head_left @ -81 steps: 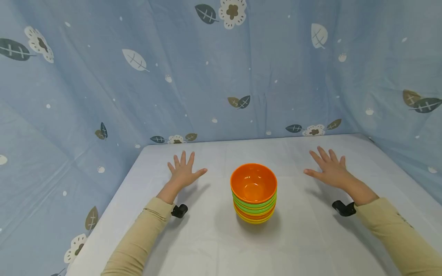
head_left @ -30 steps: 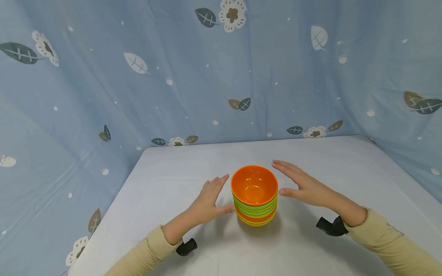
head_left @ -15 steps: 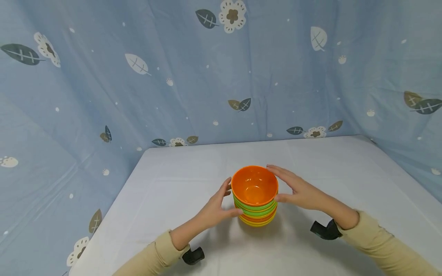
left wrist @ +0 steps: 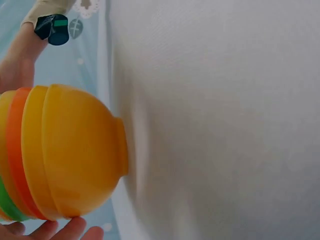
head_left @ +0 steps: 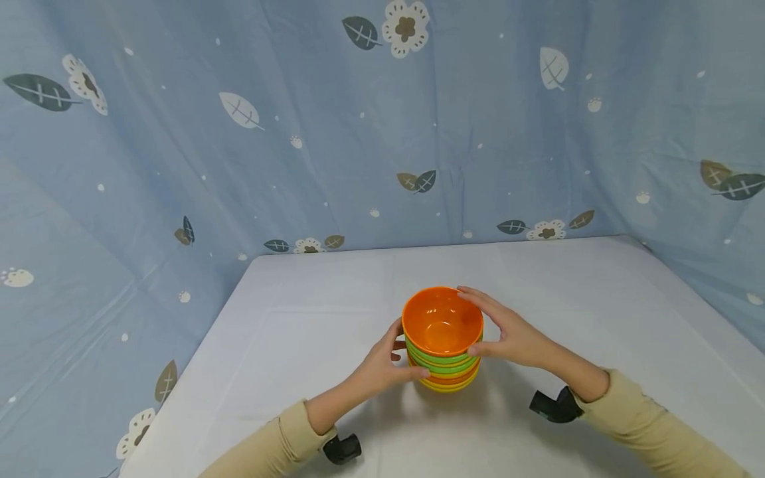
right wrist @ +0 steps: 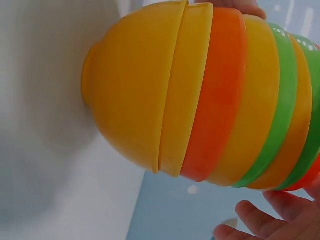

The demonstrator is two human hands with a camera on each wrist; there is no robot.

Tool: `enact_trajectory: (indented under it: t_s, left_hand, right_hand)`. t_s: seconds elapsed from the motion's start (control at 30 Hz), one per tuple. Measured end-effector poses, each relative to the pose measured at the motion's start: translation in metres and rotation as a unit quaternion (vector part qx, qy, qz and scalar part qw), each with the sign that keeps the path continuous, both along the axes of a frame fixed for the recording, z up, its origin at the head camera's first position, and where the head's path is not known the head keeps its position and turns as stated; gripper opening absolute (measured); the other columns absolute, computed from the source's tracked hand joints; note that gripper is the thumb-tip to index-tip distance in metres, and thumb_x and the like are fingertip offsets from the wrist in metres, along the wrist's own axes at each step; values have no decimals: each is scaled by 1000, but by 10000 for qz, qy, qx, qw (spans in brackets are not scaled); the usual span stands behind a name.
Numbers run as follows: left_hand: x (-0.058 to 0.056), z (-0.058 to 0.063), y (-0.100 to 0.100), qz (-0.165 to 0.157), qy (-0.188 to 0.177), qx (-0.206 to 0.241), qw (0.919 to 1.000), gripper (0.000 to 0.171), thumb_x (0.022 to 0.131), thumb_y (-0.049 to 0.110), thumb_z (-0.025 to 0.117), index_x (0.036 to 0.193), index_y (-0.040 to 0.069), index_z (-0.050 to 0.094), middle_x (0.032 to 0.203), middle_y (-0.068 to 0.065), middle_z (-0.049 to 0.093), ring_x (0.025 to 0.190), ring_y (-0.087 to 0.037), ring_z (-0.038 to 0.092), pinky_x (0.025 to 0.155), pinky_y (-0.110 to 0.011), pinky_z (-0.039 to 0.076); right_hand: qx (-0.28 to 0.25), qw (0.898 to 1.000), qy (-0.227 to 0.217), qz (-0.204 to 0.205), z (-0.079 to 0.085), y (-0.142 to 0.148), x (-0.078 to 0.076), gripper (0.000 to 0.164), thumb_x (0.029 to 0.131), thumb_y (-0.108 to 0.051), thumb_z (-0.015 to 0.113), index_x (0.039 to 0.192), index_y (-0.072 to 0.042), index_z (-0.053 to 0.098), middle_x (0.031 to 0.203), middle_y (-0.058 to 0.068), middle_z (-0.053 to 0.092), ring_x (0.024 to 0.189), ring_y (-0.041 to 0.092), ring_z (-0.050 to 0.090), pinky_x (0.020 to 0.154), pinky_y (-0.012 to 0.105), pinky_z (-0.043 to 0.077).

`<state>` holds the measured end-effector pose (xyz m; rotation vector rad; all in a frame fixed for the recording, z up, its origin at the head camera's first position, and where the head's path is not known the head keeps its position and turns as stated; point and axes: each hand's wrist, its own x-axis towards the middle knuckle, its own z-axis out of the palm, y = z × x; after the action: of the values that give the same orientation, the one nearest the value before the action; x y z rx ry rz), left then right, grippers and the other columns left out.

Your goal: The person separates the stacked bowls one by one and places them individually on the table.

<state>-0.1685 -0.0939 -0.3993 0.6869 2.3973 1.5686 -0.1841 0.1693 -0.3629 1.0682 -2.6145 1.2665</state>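
Observation:
A stack of nested bowls stands upright on the white-covered table, with an orange bowl point(head_left: 439, 322) on top and green, orange and yellow bowls point(left wrist: 80, 150) beneath. My left hand point(head_left: 379, 368) holds the stack's left side, its thumb across the front and its fingers behind. In the left wrist view, fingertips point(left wrist: 72, 229) touch the yellow and orange walls. On the opposite side, my right hand point(head_left: 508, 335) grips near the top orange bowl's rim, thumb in front and fingertips at the back. Its fingers point(right wrist: 285, 210) appear beside the upper bowls in the right wrist view.
A white cloth point(head_left: 323, 285) covers the table. Behind and at the sides hangs a blue curtain point(head_left: 335, 133) printed with leaves and flowers. Black wrist devices point(head_left: 342, 449) sit under both cuffs.
Both hands have come in from the sides, where their fingers were spread, and now meet the stack. Over the last half second thumbs and fingers closed further around it. The bowls have stayed in place.

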Motion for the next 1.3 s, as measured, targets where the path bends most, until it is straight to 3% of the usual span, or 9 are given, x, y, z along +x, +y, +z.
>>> enact_trajectory:
  t_s: [0.17, 0.33, 0.53, 0.9, 1.3]
  left_hand:
    - [0, -2, 1, 53, -116, -2, 9999, 89, 77, 34, 73, 145, 16, 19, 138, -5, 38, 114, -22, 49, 89, -40, 42]
    - [4, 5, 2, 98, -259, 3, 9996, 88, 77, 27, 73, 145, 10, 19, 139, -10, 37, 115, -28, 48, 92, -46, 41]
    - [3, 2, 0, 113, -172, 64, 9998, 87, 77, 31, 73, 144, 13, 21, 139, -9, 38, 115, -26, 49, 91, -45, 41]
    - [-1, -5, -3, 91, -14, 257, 9996, 85, 77, 36, 73, 143, 14, 24, 137, -10, 41, 114, -28, 49, 89, -42, 44]
    - [0, -5, -4, 36, -50, 410, 9991, 84, 76, 35, 74, 142, 15, 26, 137, -9, 41, 114, -26, 50, 87, -39, 46]
  right_hand:
    - [-106, 9998, -142, -26, 0, -4, 1, 75, 75, -23, 74, 138, -10, 36, 147, 18, 25, 130, 43, 28, 91, 67, 32]
    - [-128, 9995, -251, -105, -1, -6, 1, 72, 75, -24, 74, 135, -7, 39, 145, 19, 28, 127, 44, 31, 91, 65, 34]
    - [-185, 9990, -351, -218, 1, -9, 2, 72, 74, -24, 75, 134, -3, 40, 144, 20, 30, 126, 43, 33, 92, 62, 36]
    - [-304, 9990, -128, -296, 1, -9, 2, 73, 71, -23, 77, 132, -1, 42, 143, 21, 32, 125, 43, 34, 90, 63, 36]
    - [-335, 9982, -46, -487, 16, -6, 4, 73, 72, -20, 77, 133, -1, 41, 143, 22, 31, 125, 43, 35, 91, 64, 35]
